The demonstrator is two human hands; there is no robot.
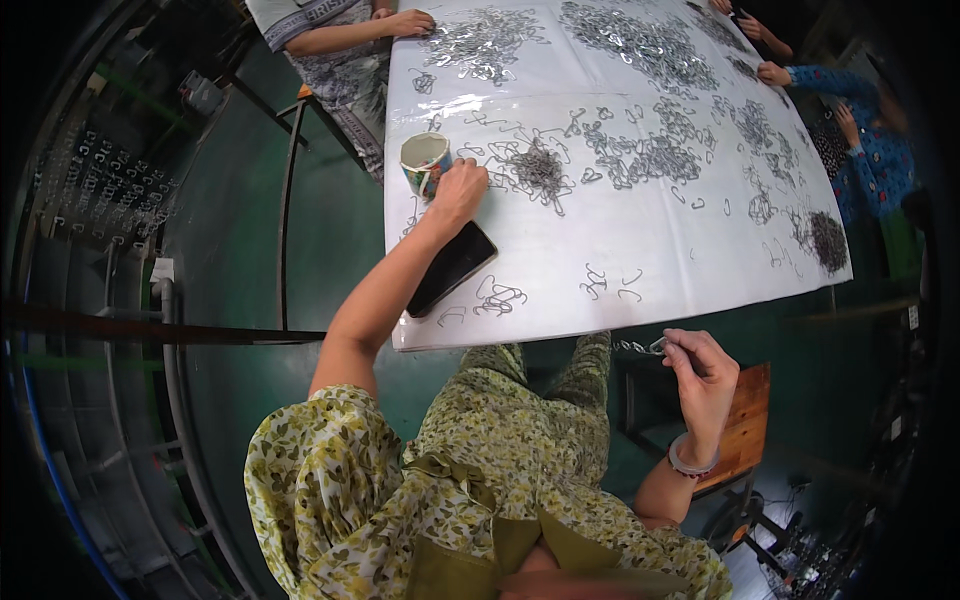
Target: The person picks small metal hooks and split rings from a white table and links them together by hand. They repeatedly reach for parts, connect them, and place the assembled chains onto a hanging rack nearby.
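My left hand (459,193) is over the white-covered table, its fingers curled closed beside a colourful patterned mug (426,160). What those fingers hold, if anything, is hidden. A black phone (455,268) lies partly under my left forearm. Off the table's front edge, at the right, my right hand (706,372) pinches small bent metal hooks (655,347) between thumb and fingers; they stick out to the left. Just right of my left hand sits a dense pile of metal hooks (538,170), and a few loose hooks (500,296) lie near the front edge.
Larger heaps of metal hooks (640,45) cover the table's far side, with more at the right corner (827,242). A person's hand (410,23) rests at the far left; a blue-sleeved arm (815,76) reaches in at the right. A wooden stool (748,425) stands beside me.
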